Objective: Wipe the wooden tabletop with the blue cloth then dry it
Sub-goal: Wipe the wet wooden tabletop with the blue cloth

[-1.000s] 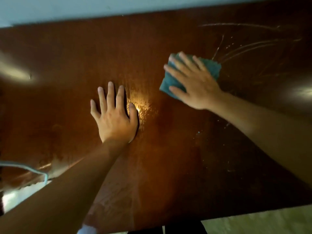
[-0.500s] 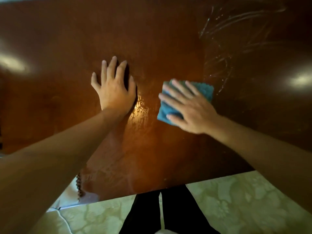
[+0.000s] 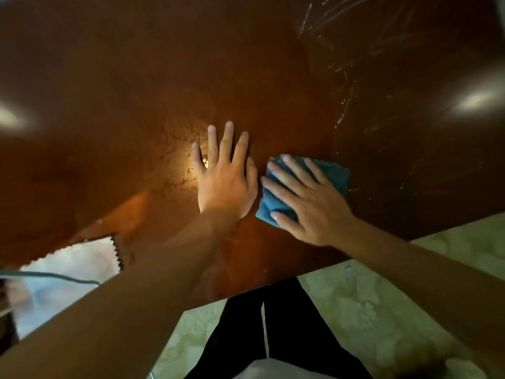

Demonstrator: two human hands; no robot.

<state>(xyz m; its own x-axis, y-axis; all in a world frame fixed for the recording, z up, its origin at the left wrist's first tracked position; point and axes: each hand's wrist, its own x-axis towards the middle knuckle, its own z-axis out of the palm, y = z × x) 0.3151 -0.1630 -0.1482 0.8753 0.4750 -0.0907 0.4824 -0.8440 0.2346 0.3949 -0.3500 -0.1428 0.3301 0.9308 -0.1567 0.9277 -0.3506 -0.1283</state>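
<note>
The glossy dark wooden tabletop [image 3: 136, 91] fills most of the view, with wet streaks at its upper right. My right hand [image 3: 306, 198] presses flat on the folded blue cloth [image 3: 337, 175] near the table's front edge, fingers spread over it. My left hand [image 3: 224, 176] lies flat on the wood just left of the cloth, fingers apart and holding nothing. The two hands almost touch.
A white cloth [image 3: 79, 258] with a zigzag edge lies at the table's front left, with a thin cable [image 3: 54, 276] across it. The table's front edge [image 3: 300, 272] runs diagonally; below it are patterned floor tiles [image 3: 363, 305] and my dark trouser legs [image 3: 262, 335].
My right hand has drawn the blue cloth back toward the front edge and leftward, close to my left hand. The view has tilted down, showing more floor and the white cloth.
</note>
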